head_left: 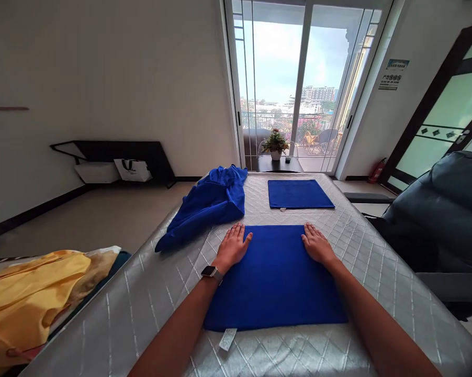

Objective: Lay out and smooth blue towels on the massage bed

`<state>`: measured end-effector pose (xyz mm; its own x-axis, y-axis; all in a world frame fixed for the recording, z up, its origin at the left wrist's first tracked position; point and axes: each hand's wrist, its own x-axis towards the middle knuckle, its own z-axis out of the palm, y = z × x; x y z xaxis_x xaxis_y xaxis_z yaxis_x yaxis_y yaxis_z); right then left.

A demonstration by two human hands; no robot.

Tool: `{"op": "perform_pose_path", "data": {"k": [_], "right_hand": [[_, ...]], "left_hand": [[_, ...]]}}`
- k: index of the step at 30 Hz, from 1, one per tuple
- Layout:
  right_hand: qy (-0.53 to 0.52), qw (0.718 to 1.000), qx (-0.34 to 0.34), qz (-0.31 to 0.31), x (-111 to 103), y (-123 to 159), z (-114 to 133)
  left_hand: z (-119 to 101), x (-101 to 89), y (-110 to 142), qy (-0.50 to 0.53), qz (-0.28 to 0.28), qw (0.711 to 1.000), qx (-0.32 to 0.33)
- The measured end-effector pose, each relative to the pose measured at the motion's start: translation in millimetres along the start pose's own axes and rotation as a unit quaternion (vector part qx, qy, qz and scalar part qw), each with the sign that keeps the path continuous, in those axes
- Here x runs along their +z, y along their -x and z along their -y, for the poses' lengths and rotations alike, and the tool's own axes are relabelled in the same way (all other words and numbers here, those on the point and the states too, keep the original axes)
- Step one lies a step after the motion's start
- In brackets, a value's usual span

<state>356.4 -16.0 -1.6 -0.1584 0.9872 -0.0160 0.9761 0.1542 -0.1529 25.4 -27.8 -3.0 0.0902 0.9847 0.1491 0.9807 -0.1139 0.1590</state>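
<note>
A flat blue cloth rectangle [277, 283] lies in front of me on a silvery quilted mattress [157, 298]. My left hand [234, 245] rests flat on its far left corner, fingers stretched out. At the far right corner, my right hand [316, 243] lies palm down with the fingers extended. A white tag [228, 339] sticks out from the near edge at the left. Beyond it lies a second flat blue cloth [301, 193], also with a small tag. To the left is a loose, crumpled heap of blue cloth [214, 196].
Yellow cloth [32, 288] lies in a pile low on the left. A dark armchair [440, 214] stands close on the right. Past the mattress, a potted plant [276, 142] sits on a small dark table [267, 165] by the glass sliding door. White bags [133, 170] rest by the left wall.
</note>
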Motion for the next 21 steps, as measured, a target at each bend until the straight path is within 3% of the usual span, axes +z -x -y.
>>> {"op": "perform_pose_path", "data": {"k": [21], "right_hand": [[-0.012,1.000,0.000,0.004,0.9,10.0,13.7]], "left_hand": [[3.1,1.2,-0.7,-0.011,0.002,1.000,0.015]]}}
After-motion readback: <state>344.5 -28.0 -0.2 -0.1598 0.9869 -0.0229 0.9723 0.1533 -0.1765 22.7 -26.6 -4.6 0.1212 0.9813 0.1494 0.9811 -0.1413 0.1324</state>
